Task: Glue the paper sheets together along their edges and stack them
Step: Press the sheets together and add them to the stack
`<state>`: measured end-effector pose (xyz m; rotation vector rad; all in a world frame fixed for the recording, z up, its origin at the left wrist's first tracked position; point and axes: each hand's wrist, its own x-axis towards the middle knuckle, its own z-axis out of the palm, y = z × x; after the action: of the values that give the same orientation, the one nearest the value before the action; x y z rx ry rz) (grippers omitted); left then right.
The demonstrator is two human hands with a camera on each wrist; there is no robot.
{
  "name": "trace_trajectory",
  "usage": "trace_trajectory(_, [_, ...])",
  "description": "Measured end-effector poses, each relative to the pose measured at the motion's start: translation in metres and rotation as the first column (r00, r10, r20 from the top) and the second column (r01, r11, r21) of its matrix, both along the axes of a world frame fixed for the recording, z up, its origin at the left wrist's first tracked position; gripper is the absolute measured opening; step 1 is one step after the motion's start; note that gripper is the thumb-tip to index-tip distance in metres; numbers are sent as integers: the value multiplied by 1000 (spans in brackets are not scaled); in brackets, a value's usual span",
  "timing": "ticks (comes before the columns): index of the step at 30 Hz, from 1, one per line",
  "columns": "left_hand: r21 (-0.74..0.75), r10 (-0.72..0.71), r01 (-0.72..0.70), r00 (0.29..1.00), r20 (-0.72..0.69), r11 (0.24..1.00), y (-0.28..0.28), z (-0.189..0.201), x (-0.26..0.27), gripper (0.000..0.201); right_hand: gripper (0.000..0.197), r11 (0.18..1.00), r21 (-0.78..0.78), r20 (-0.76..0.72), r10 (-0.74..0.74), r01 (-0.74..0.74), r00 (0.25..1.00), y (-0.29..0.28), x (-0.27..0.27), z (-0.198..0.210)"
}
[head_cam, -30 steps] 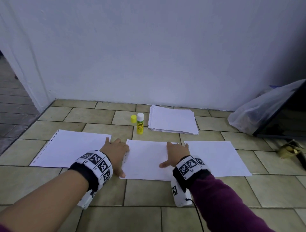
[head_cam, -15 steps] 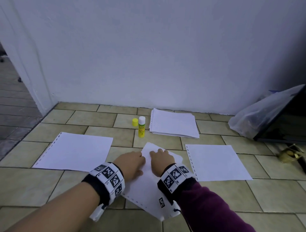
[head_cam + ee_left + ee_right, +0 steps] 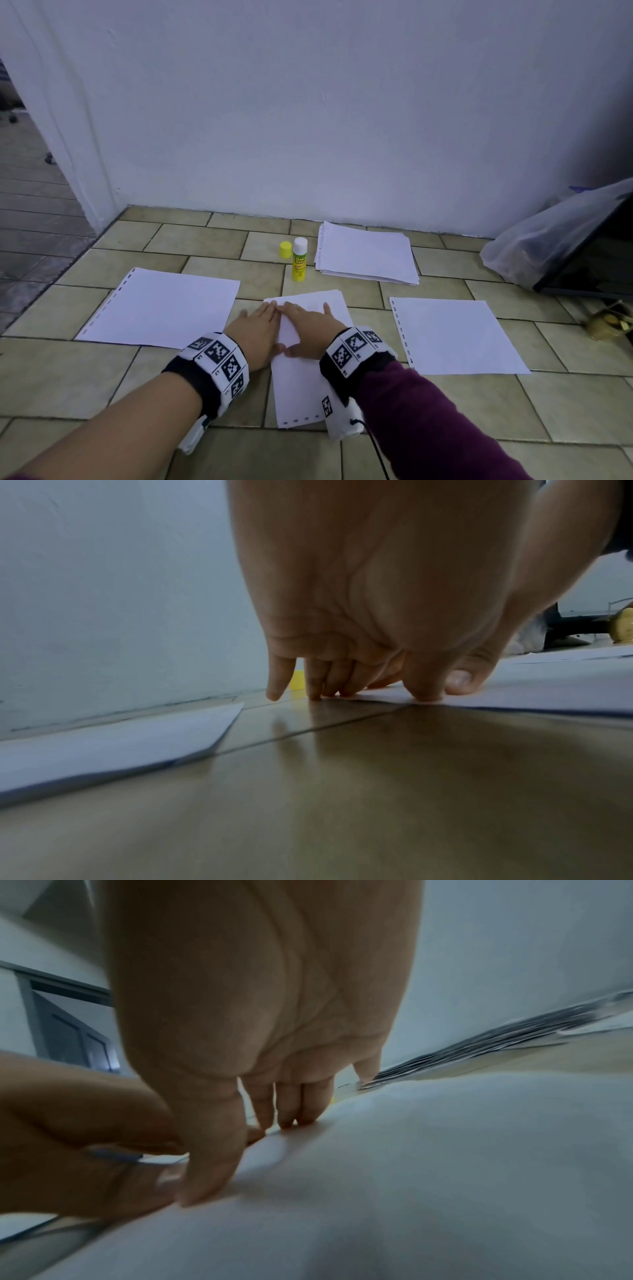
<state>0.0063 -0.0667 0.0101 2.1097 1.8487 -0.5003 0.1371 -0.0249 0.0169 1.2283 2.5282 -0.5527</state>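
Three white sheets lie on the tiled floor. The middle sheet (image 3: 301, 387) is turned so its punched edge faces me. My left hand (image 3: 255, 329) and right hand (image 3: 308, 330) lie flat side by side on its far half, fingers straight, thumbs nearly touching. In the left wrist view the left fingertips (image 3: 316, 695) press at the middle sheet's (image 3: 514, 696) left edge. In the right wrist view the right fingertips (image 3: 287, 1122) press on the same sheet (image 3: 411, 1177). The left sheet (image 3: 161, 306) and right sheet (image 3: 455, 335) lie flat. A yellow glue stick (image 3: 299, 259) stands uncapped, its cap (image 3: 285, 249) beside it.
A stack of white paper (image 3: 366, 253) lies by the wall behind the glue stick. A plastic bag (image 3: 548, 236) and a dark panel (image 3: 596, 260) lean at the right. A small brass object (image 3: 606, 320) sits right of the right sheet. A doorway opens at the far left.
Both hands have turned the middle sheet about a quarter turn, so its punched edge now points toward me. The hands came together on it. The head view tilted up a little.
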Motion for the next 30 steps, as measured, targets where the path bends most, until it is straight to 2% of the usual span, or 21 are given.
trace_trajectory(4, [-7, 2, -2, 999, -47, 1000, 1, -2, 0, 71, 68, 987, 7, 4, -163, 163, 987, 15, 25, 2])
trace_trajectory(8, [10, 3, -3, 1000, -14, 1000, -1, -2, -1, 72, 74, 964, 15, 6, -267, 267, 964, 25, 52, -1])
trace_trajectory(11, [52, -29, 30, 999, -25, 998, -1, 6, 0, 70, 82, 973, 25, 16, -232, 232, 973, 24, 53, 1])
trace_trajectory(14, [119, -55, 62, 997, -60, 991, 3, 20, -1, 55, 80, 987, 69, 83, -148, 142, 986, 20, 44, 5])
trace_trajectory(17, [181, -109, 103, 994, 24, 978, 7, 21, -2, 37, 76, 989, 131, 179, -96, 73, 979, 12, 35, 9])
trace_trajectory(20, [123, -129, 117, 987, 92, 985, 5, 12, -1, 56, 66, 988, 152, 175, -33, 6, 984, 4, 20, 7])
trace_trajectory(24, [128, -80, 83, 996, -28, 988, 0, 9, 1, 59, 56, 990, 125, 76, -78, 68, 994, -10, -2, -4])
trace_trajectory(27, [100, -32, 37, 998, -45, 994, 0, -2, -3, 73, 62, 993, 83, 50, -84, 80, 995, -15, -15, -11])
trace_trajectory(30, [2, 21, -21, 1000, 11, 1000, -2, -10, -4, 84, 67, 999, 7, 74, -47, 47, 996, -7, -15, -7])
